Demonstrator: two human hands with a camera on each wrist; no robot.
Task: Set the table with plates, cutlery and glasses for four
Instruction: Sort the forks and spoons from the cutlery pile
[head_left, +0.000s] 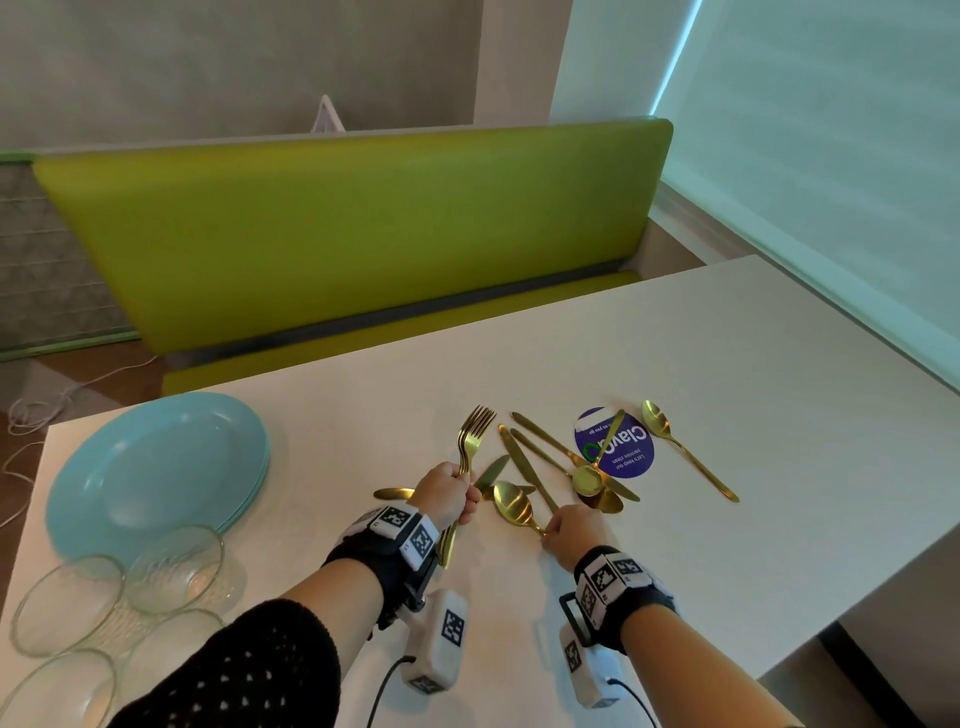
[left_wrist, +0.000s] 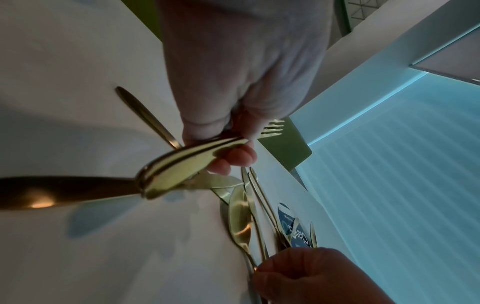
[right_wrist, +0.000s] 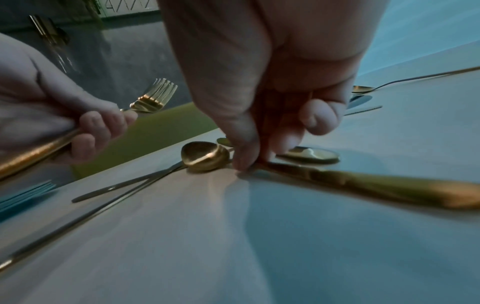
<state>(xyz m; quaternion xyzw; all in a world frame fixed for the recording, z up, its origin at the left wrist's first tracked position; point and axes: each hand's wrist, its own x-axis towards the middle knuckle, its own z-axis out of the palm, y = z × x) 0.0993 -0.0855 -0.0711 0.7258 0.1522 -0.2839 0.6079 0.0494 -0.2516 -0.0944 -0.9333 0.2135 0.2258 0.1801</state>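
My left hand (head_left: 457, 493) grips a bundle of gold forks (head_left: 475, 431) by the handles, tines pointing away from me, just above the white table (head_left: 727, 338). The same forks (left_wrist: 187, 164) fill the left wrist view, and their tines (right_wrist: 155, 96) show in the right wrist view. My right hand (head_left: 558, 527) pinches the handle of a gold spoon (head_left: 511, 501) lying on the table; thumb and forefinger (right_wrist: 244, 162) meet just behind its bowl (right_wrist: 205, 156). Gold knives (head_left: 524, 465) and more spoons (head_left: 587, 478) lie scattered beyond both hands.
A stack of light blue plates (head_left: 156, 467) sits at the table's left end, with several clear glass bowls (head_left: 171, 566) in front of it. One spoon (head_left: 657, 418) lies beside a round purple sticker (head_left: 615, 449). A green bench (head_left: 337, 234) runs along the far side.
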